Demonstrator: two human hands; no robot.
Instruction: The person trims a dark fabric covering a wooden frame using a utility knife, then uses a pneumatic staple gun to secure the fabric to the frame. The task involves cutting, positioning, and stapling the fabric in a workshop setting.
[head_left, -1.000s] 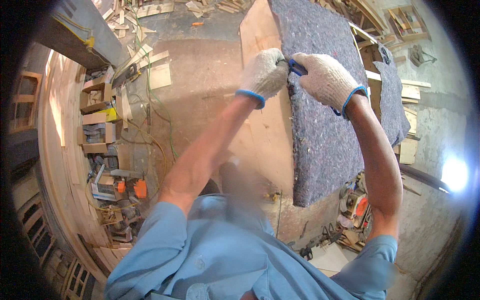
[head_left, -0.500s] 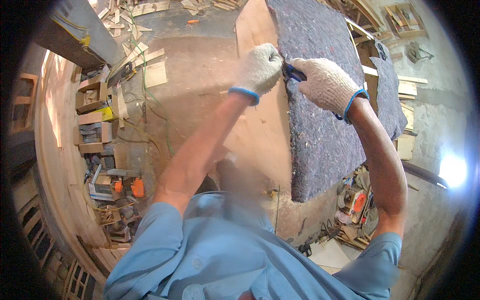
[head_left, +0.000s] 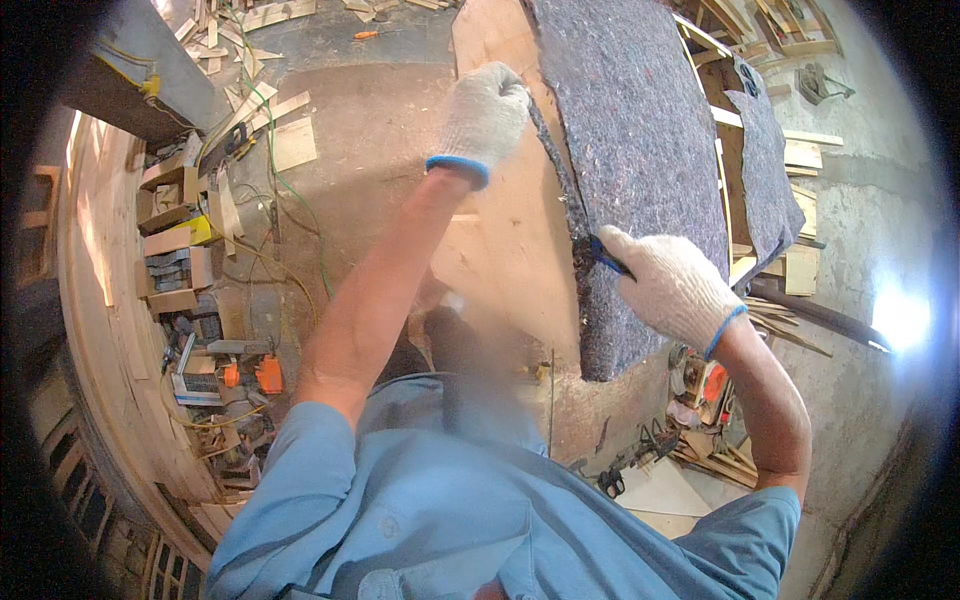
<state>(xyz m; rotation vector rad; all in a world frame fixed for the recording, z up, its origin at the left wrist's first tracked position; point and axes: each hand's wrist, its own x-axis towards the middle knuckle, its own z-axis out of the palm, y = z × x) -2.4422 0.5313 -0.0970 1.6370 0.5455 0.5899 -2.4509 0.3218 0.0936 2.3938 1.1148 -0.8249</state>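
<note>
Two gloved hands, mine, well apart. Left hand farther from my body; right hand nearer and off to the right. Gloves white knit, blue at the cuffs.

Left: fingers curled into a fist, clamped on the far end of a narrow grey strip. The strip runs taut from that fist back toward the right hand. Bare pale wooden panel shows below the fist and between the hands.

Right: closed around a blue-handled tool, thumb laid along the top, front end at the near end of the strip. Cannot make out a blade; other fingers mostly hidden beneath the hand.

Grey felt sheet lies beyond and under the right hand, flecked, its long edge facing the left hand. A gap opens between strip and sheet near the left fist and narrows toward the tool.

Right of the right hand: a second felt piece hanging over pale wood framing; farther out, a bright lamp. Left of the left hand: brown floor, green cord, wood offcuts, open cardboard boxes. Below them, orange objects, kind unclear.
</note>
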